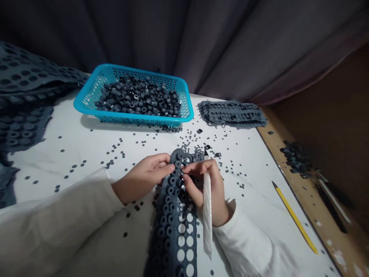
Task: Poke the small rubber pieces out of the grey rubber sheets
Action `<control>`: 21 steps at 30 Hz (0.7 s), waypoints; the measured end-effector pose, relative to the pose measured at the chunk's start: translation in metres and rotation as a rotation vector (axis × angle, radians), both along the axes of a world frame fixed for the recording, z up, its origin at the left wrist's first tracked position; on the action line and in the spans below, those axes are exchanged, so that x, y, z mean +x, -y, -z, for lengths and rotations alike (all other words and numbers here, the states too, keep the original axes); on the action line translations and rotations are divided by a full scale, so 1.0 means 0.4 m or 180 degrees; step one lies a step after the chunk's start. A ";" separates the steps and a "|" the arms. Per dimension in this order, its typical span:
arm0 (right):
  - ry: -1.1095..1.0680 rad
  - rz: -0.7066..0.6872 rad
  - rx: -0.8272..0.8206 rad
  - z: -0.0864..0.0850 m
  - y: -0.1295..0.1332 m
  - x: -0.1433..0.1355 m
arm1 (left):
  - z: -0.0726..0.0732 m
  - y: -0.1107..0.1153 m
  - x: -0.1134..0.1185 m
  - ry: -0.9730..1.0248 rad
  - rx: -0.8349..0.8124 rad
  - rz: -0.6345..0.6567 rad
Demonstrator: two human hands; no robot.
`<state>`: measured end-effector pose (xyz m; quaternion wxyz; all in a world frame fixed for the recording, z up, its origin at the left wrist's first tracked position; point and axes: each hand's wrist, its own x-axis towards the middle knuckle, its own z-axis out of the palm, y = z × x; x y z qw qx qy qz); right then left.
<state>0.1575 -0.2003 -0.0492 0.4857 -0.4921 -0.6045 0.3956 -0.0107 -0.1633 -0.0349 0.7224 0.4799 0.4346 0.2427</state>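
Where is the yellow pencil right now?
In the head view, the yellow pencil lies at the right on the white tabletop, right of the right hand and beside the table's dark edge line.

One view only, worn on a person's head: it looks forward and steeply down from above the near edge of a white table [230, 215]. Both forearms enter from the bottom corners, and the hands sit near, around the middle. A blue basket [132, 117] lies farther off, above centre, and a dark curtain [161, 38] closes the top. A brown surface [319, 215] slants along the right. No second view shares the scene.
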 end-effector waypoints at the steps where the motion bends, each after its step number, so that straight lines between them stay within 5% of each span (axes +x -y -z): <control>1: 0.0008 0.0017 0.0024 0.000 0.001 0.000 | 0.001 -0.001 0.000 0.0040 -0.0116 0.0010; 21: -0.0021 0.0038 0.0203 -0.001 0.004 -0.001 | -0.001 -0.003 -0.004 0.0298 -0.0415 0.0076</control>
